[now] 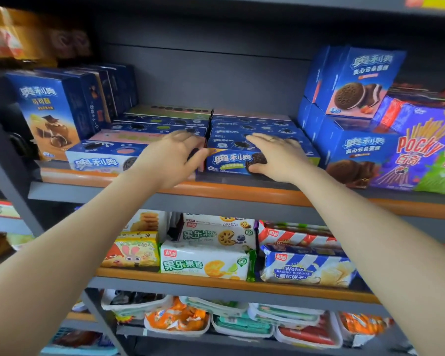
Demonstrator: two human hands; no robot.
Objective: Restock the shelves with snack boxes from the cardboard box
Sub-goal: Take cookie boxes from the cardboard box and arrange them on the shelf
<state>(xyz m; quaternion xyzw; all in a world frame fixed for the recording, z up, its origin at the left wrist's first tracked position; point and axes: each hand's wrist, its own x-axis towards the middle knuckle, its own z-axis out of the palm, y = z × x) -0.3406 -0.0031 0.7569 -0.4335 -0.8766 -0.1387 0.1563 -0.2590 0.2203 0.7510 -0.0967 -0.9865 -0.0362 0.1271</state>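
Two rows of flat blue cookie boxes lie on the upper shelf (231, 191). My right hand (275, 155) rests flat on the front box of the right row (229, 161), fingers spread over its top and the thumb against its front face. My left hand (170, 156) lies on the front box of the left row (98, 160), with its thumb reaching to the left edge of the right box. Further boxes of both rows (252, 124) run back behind my hands. The cardboard box is out of view.
Tall blue cookie boxes (49, 111) stand at the left, stacked blue boxes (355, 83) and Pocky boxes (419, 155) at the right. Above the flat rows the shelf has free height. Lower shelves hold biscuit packs (203, 263) and wafer packs (306, 268).
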